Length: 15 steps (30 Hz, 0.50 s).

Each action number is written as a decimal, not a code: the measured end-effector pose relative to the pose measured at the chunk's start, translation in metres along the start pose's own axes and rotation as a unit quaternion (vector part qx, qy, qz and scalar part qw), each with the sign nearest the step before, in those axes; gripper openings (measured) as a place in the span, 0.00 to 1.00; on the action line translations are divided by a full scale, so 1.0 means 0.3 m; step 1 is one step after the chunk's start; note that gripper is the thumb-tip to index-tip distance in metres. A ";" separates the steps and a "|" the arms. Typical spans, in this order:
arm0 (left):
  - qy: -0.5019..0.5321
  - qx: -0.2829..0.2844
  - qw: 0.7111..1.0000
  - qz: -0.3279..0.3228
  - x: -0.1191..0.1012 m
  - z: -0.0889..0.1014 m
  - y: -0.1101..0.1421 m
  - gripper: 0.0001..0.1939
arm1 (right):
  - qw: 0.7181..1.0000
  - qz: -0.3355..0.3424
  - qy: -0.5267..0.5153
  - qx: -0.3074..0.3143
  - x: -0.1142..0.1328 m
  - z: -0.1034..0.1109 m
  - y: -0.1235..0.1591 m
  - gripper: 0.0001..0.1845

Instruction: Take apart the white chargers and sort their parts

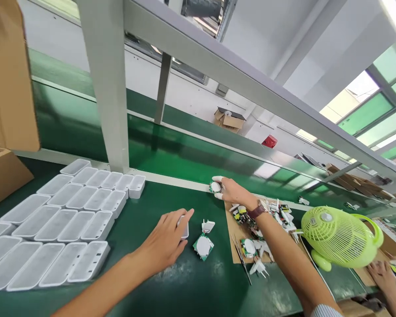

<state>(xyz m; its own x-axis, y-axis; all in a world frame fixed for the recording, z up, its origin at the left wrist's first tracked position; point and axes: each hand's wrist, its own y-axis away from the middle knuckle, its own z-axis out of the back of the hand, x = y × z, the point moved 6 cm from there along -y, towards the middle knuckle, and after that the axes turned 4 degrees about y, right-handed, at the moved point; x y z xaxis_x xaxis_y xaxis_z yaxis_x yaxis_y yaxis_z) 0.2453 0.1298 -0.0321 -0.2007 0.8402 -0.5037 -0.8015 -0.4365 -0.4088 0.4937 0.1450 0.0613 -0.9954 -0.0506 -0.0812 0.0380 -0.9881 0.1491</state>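
My left hand [165, 240] is closed around a small white plastic case [185, 230] above the green bench, mostly hidden by the fingers. Farther out, my right hand [229, 190], with white covers on its fingertips, grips a small circuit board [214, 187] bearing a round white disc. Between the hands lies another circuit board [203, 246] with a white disc, joined to a white plug piece [207, 226]. Under my right forearm, a cardboard sheet [231, 233] carries several more boards and white plugs. Tweezers [240, 259] rest along its left side.
Rows of white plastic cases [69, 224] cover the left of the bench. A cardboard box [6, 176] stands beyond them. A metal post [110, 88] rises behind. At right are a green fan [339, 235] and another person's hand [383, 275]. A green conveyor belt [185, 152] runs behind.
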 end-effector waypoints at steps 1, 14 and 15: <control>0.000 -0.005 1.000 -0.002 0.007 -0.007 -0.002 0.43 | 1.000 0.015 0.000 0.007 0.009 0.001 0.065 0.25; -0.005 0.091 0.993 0.077 -0.004 0.048 -0.059 0.42 | 0.998 0.039 0.018 -0.042 0.061 -0.083 0.498 0.18; -0.003 0.105 0.992 0.076 -0.012 0.056 -0.065 0.44 | 0.996 0.058 0.002 -0.062 0.101 -0.078 0.501 0.20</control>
<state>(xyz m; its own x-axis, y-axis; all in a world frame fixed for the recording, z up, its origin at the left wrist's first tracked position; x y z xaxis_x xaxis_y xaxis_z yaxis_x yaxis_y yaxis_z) 0.2521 0.1408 -0.0095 -0.3310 0.7717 -0.5431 -0.8608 -0.4827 -0.1613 0.4711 -0.0086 0.0582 -0.9832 -0.1666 -0.0739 0.1644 -0.9858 0.0352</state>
